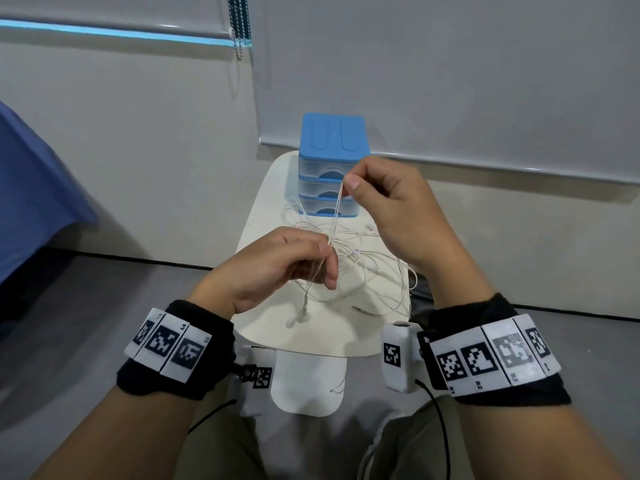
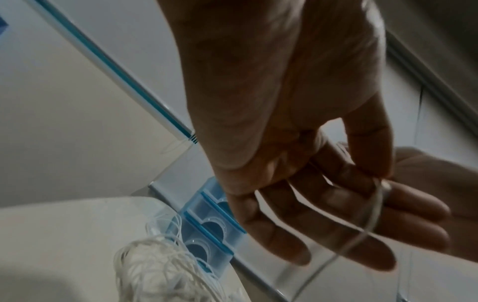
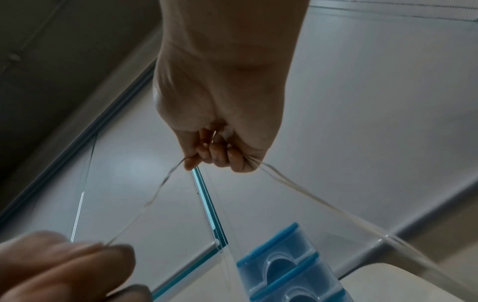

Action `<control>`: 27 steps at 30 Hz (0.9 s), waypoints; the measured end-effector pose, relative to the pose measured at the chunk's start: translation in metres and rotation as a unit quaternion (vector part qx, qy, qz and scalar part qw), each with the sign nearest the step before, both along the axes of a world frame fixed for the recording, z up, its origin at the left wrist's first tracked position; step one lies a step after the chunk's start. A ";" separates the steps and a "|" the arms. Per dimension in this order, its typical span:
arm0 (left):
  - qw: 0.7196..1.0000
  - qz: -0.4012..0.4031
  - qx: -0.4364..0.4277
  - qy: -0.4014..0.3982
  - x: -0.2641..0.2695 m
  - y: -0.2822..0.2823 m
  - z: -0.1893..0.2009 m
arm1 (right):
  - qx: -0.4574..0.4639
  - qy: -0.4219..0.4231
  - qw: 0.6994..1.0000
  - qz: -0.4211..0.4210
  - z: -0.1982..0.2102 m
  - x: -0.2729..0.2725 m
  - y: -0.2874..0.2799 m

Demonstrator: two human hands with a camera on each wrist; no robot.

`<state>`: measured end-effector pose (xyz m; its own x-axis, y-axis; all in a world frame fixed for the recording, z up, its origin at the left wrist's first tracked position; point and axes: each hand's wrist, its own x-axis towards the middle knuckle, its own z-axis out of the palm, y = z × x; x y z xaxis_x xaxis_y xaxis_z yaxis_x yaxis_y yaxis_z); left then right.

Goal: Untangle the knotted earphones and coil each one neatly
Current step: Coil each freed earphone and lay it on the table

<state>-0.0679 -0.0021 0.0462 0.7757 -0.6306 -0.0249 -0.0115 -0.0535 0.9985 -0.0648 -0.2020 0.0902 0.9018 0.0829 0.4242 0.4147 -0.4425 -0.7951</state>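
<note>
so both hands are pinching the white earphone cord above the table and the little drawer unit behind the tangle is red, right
Not quite: the drawer unit is blue with clear drawers, not red, as the head view shows. The rest holds: the left hand and right hand both pinch the white earphone cord above the table, with the tangle in front of the unit.

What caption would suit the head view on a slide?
Both hands pinch a white earphone cord, right hand lifting it above the left hand and the tangle on the table.

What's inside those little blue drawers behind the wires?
Nothing can be made out inside the blue drawers. All three are closed, their fronts cloudy, and the right hand with its pinched wire covers part of them.
</note>
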 end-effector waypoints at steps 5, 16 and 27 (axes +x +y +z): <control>0.998 -0.034 0.040 -0.046 0.002 0.002 0.008 | 0.048 -0.059 0.997 -0.028 0.014 -0.004 -0.006; 0.996 -0.062 -0.044 -0.057 -0.002 -0.015 0.015 | 0.056 -0.082 0.987 -0.126 0.013 0.001 -0.020; 0.989 0.027 -0.145 0.015 0.006 -0.026 0.024 | 0.053 -0.016 0.991 -0.120 -0.001 0.004 -0.011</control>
<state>-0.0623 -0.0279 0.0703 0.8105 -0.5717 0.1277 0.0131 0.2357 0.9717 -0.0609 -0.2126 0.0890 0.8760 -0.1789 0.4478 0.3331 -0.4470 -0.8302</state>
